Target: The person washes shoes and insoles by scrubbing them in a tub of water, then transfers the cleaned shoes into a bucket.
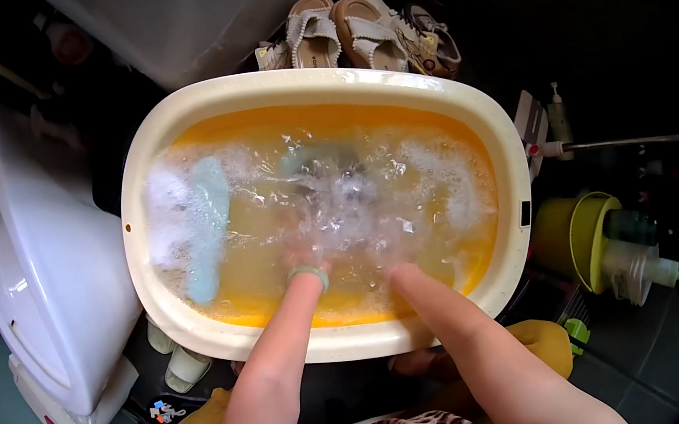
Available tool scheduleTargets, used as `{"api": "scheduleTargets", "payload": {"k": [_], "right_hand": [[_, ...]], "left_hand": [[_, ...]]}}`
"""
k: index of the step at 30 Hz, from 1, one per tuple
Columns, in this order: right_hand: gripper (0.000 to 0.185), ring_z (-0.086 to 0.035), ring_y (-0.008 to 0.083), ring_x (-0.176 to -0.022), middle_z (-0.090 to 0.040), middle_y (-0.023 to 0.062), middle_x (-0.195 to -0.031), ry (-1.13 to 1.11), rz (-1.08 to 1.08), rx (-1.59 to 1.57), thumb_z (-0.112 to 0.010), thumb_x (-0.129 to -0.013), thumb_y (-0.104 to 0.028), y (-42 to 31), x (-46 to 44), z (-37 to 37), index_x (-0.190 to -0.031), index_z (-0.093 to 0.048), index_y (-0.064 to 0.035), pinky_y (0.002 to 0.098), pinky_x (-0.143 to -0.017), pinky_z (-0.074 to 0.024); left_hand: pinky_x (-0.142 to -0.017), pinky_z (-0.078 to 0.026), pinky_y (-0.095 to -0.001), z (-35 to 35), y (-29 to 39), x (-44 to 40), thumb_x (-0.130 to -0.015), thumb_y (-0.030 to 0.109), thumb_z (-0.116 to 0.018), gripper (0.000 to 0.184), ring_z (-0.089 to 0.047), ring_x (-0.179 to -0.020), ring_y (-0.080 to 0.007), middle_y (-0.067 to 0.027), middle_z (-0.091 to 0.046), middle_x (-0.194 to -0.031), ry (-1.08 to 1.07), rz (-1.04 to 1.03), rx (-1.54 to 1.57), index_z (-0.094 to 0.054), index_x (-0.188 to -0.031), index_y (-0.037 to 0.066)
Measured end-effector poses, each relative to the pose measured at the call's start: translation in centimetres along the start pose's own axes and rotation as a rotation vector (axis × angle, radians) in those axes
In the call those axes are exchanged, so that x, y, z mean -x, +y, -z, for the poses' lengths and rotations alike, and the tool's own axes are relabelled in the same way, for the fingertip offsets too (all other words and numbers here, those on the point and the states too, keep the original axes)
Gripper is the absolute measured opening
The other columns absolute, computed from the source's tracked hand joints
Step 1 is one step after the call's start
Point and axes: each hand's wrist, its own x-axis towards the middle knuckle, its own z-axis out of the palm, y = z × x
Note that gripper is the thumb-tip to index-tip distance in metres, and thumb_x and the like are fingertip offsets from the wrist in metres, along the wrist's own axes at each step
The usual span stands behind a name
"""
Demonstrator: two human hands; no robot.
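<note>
Both my arms reach into a cream plastic tub (477, 104) with an orange inside, filled with cloudy, splashing water. Under the surface near the tub's middle, my left hand (305, 243) is a blurred pinkish shape below a pale green bangle (321, 281). My right hand (393, 248) is also submerged to the wrist, its fingers lost in the murk. Beyond my hands, a dark bluish-grey thing (321, 160) shows under the churning water; its kind is unclear. A light blue, sole-shaped piece (208, 227) floats at the left among white suds (169, 207).
Sandals (313, 36) and several other shoes stand behind the tub. A white ceramic fixture (60, 280) is close on the left, with pale slippers (187, 368) between. A yellow-green bucket (577, 247) and a pump bottle (651, 269) are at the right.
</note>
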Motion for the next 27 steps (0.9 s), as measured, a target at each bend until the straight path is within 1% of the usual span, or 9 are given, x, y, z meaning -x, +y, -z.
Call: {"api": "scheduleTargets", "payload": {"k": [2, 5, 7, 8, 11, 15, 19, 20, 27], "right_hand": [[0.061, -0.054, 0.0322, -0.114, -0.055, 0.0212, -0.125, -0.057, 0.140, 0.278, -0.065, -0.078, -0.033, -3.6, 1.4, 2.9, -0.134, -0.048, -0.0194, 0.0414, -0.097, -0.0428], [0.058, -0.056, 0.0300, -0.113, -0.057, 0.0207, -0.121, -0.046, 0.320, 0.549, -0.065, -0.078, -0.034, -6.8, 0.9, 4.9, -0.132, -0.050, -0.0182, 0.0394, -0.097, -0.0431], [0.062, -0.054, 0.0339, -0.112, -0.053, 0.0229, -0.124, -0.350, -0.065, 0.541, -0.064, -0.078, -0.033, -4.9, -0.7, 4.2, -0.136, -0.045, -0.0213, 0.0426, -0.096, -0.0432], [0.062, -0.054, 0.0339, -0.112, -0.053, 0.0229, -0.124, -0.329, -0.052, 0.541, -0.064, -0.078, -0.033, -5.3, 0.0, 4.6, -0.136, -0.045, -0.0213, 0.0426, -0.096, -0.0432], [0.069, -0.052, 0.0400, -0.110, -0.051, 0.0268, -0.118, 0.040, 0.168, 0.556, -0.066, -0.075, -0.034, -5.9, 3.5, 4.7, -0.138, -0.042, -0.0206, 0.0453, -0.093, -0.0439], [0.078, -0.050, 0.0410, -0.111, -0.049, 0.0244, -0.118, 0.034, 0.250, 0.388, -0.064, -0.074, -0.035, -6.7, 5.8, 8.8, -0.144, -0.030, -0.0317, 0.0481, -0.094, -0.0436], [0.080, -0.049, 0.0405, -0.114, -0.048, 0.0237, -0.122, 0.171, 0.468, 0.263, -0.066, -0.070, -0.032, -9.1, 8.7, 12.6, -0.143, -0.033, -0.0265, 0.0458, -0.097, -0.0426], [0.082, -0.048, 0.0401, -0.115, -0.046, 0.0236, -0.124, 0.194, 0.512, 0.205, -0.066, -0.069, -0.031, -10.0, 9.6, 13.6, -0.143, -0.034, -0.0246, 0.0445, -0.098, -0.0418], [0.090, -0.040, 0.0393, -0.123, -0.040, 0.0249, -0.128, 0.264, 0.688, 0.026, -0.069, -0.065, -0.024, -16.1, 13.1, 18.9, -0.146, -0.029, -0.0190, 0.0417, -0.105, -0.0353]], "left_hand": [[-0.105, -0.037, -0.0393, -0.4, 0.2, -0.7, -0.087, 0.043, -0.055, 0.079, -0.044, -0.127, -0.0330, -0.0166, -0.033, -0.147, 0.159, -0.035, -0.045, -0.017, -0.148, 0.009], [-0.104, -0.036, -0.0409, 6.1, 0.8, -1.6, -0.089, 0.041, -0.052, 0.075, -0.044, -0.126, -0.0309, -0.0123, -0.036, -0.145, -0.110, 0.001, 0.083, -0.020, -0.148, 0.009], [-0.104, -0.036, -0.0424, 6.8, 0.4, -1.0, -0.085, 0.041, -0.057, 0.078, -0.043, -0.125, -0.0336, -0.0145, -0.035, -0.145, -0.189, -0.012, 0.081, -0.020, -0.148, 0.013], [-0.104, -0.036, -0.0429, 7.8, 0.6, -0.4, -0.084, 0.041, -0.058, 0.079, -0.043, -0.125, -0.0345, -0.0153, -0.035, -0.145, -0.209, -0.017, 0.082, -0.020, -0.148, 0.015], [-0.108, -0.031, -0.0467, 9.6, 0.5, 2.6, -0.073, 0.029, -0.072, 0.091, -0.032, -0.133, -0.0395, -0.0207, -0.032, -0.145, -0.101, 0.131, 0.355, -0.021, -0.148, 0.028], [-0.105, -0.034, -0.0459, 9.7, -1.3, 4.8, -0.065, 0.020, -0.078, 0.101, -0.038, -0.125, -0.0433, -0.0242, -0.039, -0.137, 0.269, -0.090, 0.614, -0.020, -0.148, 0.024], [-0.107, -0.033, -0.0444, 15.3, -1.7, 7.2, -0.061, 0.015, -0.075, 0.102, -0.041, -0.120, -0.0406, -0.0233, -0.042, -0.131, 0.535, -0.266, 0.780, -0.021, -0.148, 0.015], [-0.105, -0.034, -0.0459, 17.0, -1.5, 7.7, -0.061, 0.017, -0.075, 0.105, -0.042, -0.118, -0.0408, -0.0247, -0.039, -0.128, 0.620, -0.268, 0.720, -0.018, -0.148, 0.023], [-0.104, -0.033, -0.0421, 24.7, -1.1, 10.3, -0.057, 0.010, -0.078, 0.108, -0.040, -0.116, -0.0353, -0.0187, -0.039, -0.126, 0.918, -0.452, 0.703, -0.020, -0.148, 0.018]]}}
